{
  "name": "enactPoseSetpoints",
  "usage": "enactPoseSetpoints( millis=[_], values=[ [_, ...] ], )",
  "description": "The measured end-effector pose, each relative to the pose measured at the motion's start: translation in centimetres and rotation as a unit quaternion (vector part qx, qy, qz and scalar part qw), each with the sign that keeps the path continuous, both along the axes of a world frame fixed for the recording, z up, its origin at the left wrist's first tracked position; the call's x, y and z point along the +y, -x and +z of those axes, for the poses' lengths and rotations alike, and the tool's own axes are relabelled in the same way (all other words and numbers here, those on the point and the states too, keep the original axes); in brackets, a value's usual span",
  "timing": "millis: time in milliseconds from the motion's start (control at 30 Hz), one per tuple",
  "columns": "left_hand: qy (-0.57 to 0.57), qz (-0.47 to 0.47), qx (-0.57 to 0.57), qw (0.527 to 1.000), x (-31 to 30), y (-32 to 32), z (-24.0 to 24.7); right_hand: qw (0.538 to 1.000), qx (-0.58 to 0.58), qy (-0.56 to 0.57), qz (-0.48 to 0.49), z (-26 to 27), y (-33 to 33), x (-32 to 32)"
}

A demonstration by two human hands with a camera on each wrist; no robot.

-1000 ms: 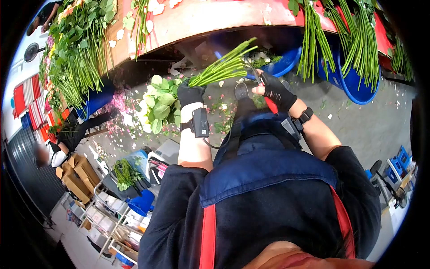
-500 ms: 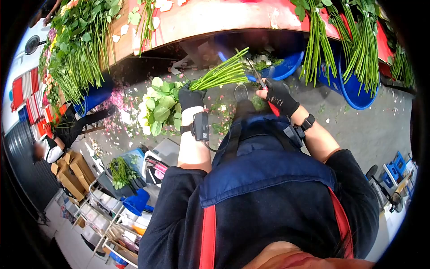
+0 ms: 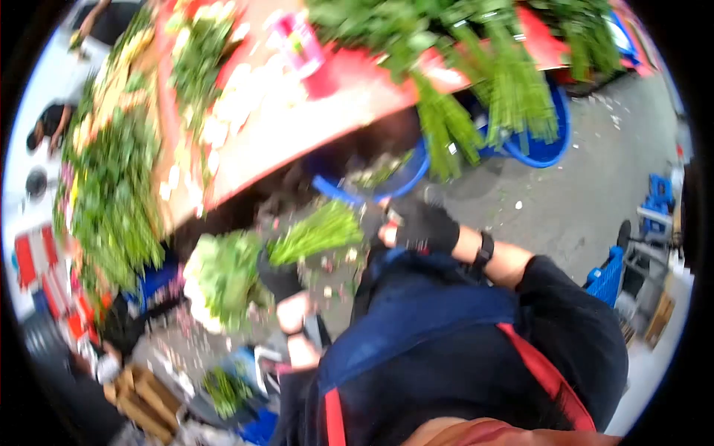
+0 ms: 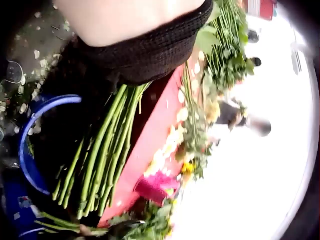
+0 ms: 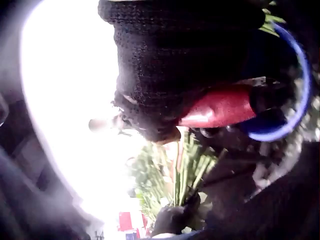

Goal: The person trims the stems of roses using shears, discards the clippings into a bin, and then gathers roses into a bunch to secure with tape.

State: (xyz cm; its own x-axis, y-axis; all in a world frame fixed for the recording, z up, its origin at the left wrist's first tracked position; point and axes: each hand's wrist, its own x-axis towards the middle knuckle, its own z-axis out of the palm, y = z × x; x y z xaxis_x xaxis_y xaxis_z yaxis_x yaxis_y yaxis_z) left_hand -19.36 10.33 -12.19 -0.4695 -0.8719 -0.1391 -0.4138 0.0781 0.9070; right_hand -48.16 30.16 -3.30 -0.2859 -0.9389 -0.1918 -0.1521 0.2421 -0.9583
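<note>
A grey floor (image 3: 580, 201), dotted with pale scraps (image 3: 519, 204), is seen across the middle and right of the head view. The top is crossed by a brightly lit, red-topped table (image 3: 320, 123). Cardboard boxes (image 3: 152, 390) are placed at lower left. The left wrist view's right side is washed out by white glare.

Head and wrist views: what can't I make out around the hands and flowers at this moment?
Left wrist: the left hand's fingers round the stems, hidden by the hand itself.
Right wrist: the right hand's fingers on the red handle, lost in shadow.
Head: how many pale blossoms, blurred.
Head: markings on the pink container, blurred.
Head: the red table's far side, cut off by the top edge.
</note>
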Motion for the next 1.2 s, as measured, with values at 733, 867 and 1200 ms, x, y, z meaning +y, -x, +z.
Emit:
enactPoseSetpoints(
  millis=[733,867,1200],
  values=[
    [0.007,-0.499,0.268,0.824,24.2,70.7,21.4,0.737,0.458,0.177,-0.465,9.1,40.2,22.0],
    [-0.38,-0.488,0.279,0.735,28.9,84.1,20.3,0.698,0.435,0.171,-0.543,4.0,49.9,26.0],
    [-0.227,-0.521,0.195,0.8,30.6,83.3,18.1,0.669,0.459,-0.053,-0.583,-3.6,67.1,29.9]
  ],
)
